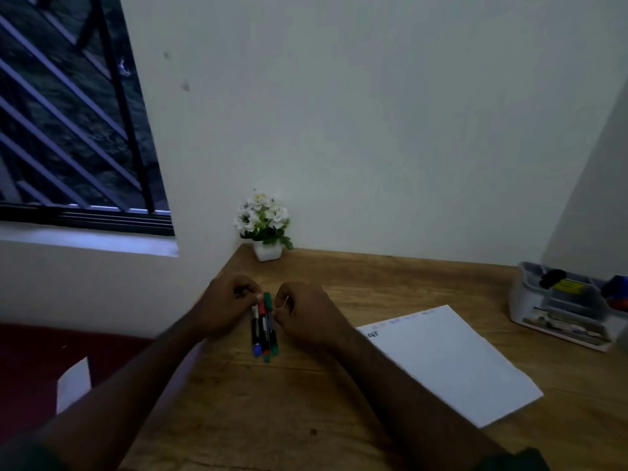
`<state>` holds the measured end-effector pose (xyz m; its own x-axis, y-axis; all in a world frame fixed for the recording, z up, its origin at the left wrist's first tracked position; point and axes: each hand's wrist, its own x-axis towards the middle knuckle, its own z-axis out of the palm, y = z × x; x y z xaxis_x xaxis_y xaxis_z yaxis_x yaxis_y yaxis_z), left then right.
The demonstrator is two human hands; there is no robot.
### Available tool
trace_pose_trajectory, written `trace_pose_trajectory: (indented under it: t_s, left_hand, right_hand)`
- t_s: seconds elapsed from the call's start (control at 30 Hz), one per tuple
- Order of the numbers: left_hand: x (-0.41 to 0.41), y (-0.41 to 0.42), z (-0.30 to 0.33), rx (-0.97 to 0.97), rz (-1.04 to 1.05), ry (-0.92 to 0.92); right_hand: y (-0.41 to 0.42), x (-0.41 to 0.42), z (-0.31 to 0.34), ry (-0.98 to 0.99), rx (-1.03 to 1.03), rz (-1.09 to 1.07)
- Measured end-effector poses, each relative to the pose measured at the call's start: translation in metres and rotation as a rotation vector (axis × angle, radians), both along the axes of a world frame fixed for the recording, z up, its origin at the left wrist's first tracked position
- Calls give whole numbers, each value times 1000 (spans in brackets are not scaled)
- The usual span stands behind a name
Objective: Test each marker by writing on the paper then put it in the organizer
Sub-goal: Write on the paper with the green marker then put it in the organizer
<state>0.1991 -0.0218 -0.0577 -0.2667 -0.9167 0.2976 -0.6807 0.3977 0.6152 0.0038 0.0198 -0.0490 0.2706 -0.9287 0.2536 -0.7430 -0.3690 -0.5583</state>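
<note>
Dim room, pale wall (373, 113), barred window (68, 113) at 10 o'clock. Wooden desk (272, 419) fills the lower half, pushed into the corner.

Bundle of markers (263, 326) sits centre-desk, roughly 12 o'clock from the person. Blue, red and green caps are visible, barrels side by side. Both hands meet over its far end. Left hand (226, 305) has fingers curled round the bundle's top, likely steadying it. Right hand (300, 309) is curled just beside the bundle at 3 o'clock, pinching what looks like a thin pale strand; possibly a rubber band coming off, but too blurred to confirm. Whether the right hand touches the markers cannot be told.

Paper (452, 365) lies at 4 o'clock of the bundle, near the right forearm, a few scribbles along its far edge. Judged handy for the writing hand.

Organizer (564, 311), a grey-white compartment tray, sits at 3 o'clock by the desk's right edge, well apart from the bundle, some dark and yellow items already in it. Contents unclear.

White potted flowers (263, 220) in the back corner at 12 o'clock, out of the work zone.

Judgement: bundle is being separated; most testing is not yet done.
</note>
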Motion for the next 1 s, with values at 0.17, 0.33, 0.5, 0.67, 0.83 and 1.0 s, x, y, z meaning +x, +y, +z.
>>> trace_pose_trajectory:
  t_s: [0.17, 0.33, 0.5, 0.67, 0.83, 1.0]
  left_hand:
    - [8, 9, -9, 45, 27, -3]
    - [5, 7, -7, 38, 17, 31]
    - [-3, 4, -5, -34, 21, 94]
    - [-36, 5, -1, -155, -88, 199]
    - [-93, 8, 2, -161, -334, 135]
    - [-145, 7, -1, -97, -442, 122]
  right_hand:
    - [-3, 19, -3, 40, 82, -55]
    - [-8, 25, -3, 185, 130, -154]
    - [-11, 19, 3, 351, 89, -150]
    - [-5, -28, 9, 383, -57, -64]
    - [8, -92, -3, 491, -321, -34]
    - [16, -141, -6, 571, -253, -77]
